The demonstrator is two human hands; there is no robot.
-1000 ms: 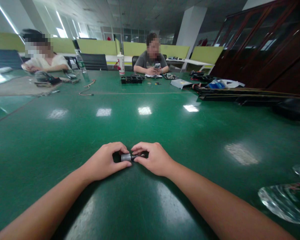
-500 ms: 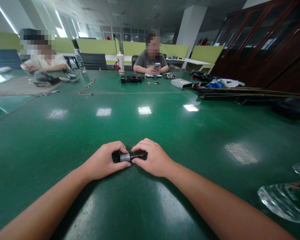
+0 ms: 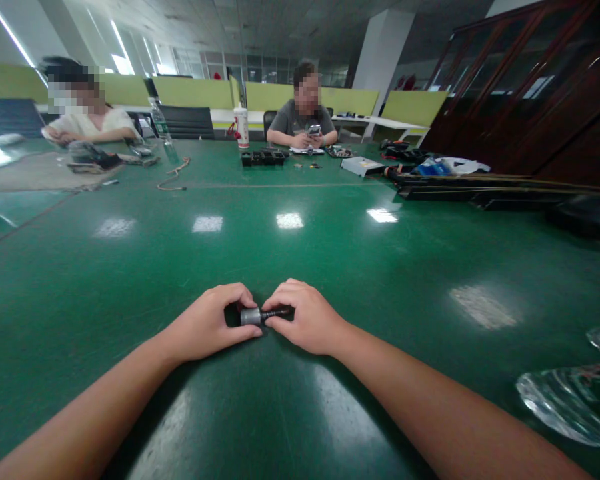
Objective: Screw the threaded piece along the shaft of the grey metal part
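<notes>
Low over the green table (image 3: 300,250), both hands meet at one small part. Its left end is a silver-grey metal cylinder (image 3: 251,317), and a thin dark ridged shaft (image 3: 276,313) sticks out to the right. My left hand (image 3: 214,320) curves round the cylinder, with thumb below and fingers above. The thumb and fingertips of my right hand (image 3: 307,316) pinch the shaft near where it meets the cylinder. The shaft's right end points into the hollow of that hand. The exact kind of part cannot be made out.
Two people sit at the far side, one (image 3: 303,110) holding a phone. A clear bottle (image 3: 570,403) lies at the near right. Farther back are a white tube (image 3: 241,127), a black tray-like part (image 3: 264,158), a string (image 3: 173,175) and a heap of dark parts (image 3: 445,183).
The shaft was blurred and looked thicker; now it is sharp, slim and slightly tilted. My right hand has shifted very slightly, while my left keeps its place on the cylinder.
</notes>
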